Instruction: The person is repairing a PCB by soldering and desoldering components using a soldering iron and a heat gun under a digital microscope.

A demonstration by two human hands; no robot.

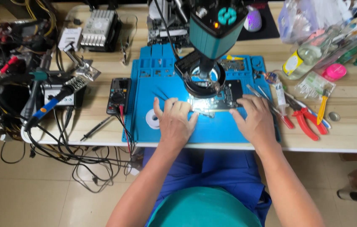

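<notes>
Near edge of the bench (346,143), pale wood-grain top: a blue rubbery work mat (212,126), rectangular, with moulded compartments along its far side.

Left hand (174,120): palm down on the mat near its front edge, fingers loosely spread and flat, gripping nothing; fingertips touch the near edge of a dark circuit board (222,96).

Right hand (254,117): palm down at the mat's front right, fingers extended and open, thumb toward the board's near edge; nothing held.

Circuit board: flat, dark, rectangular, lying at the middle of the mat under bright light, between the two hands and just beyond them.

White roll of tape (153,120): ring-shaped, on the mat just left of the left hand.

Red-handled pliers (306,120): on the bench just right of the mat, beside a yellow-handled tool (322,107).

Black multimeter (119,96): oblong, just off the mat's left edge, red and black leads trailing over the front edge.

Soldering iron (50,105): blue grip, in a coiled wire stand toward the left end, among tangled black cables.

Microscope (214,33): teal boxy head over a black ring light, above the board.

Clear glass bottle (309,59): lying toward the far right corner.
</notes>
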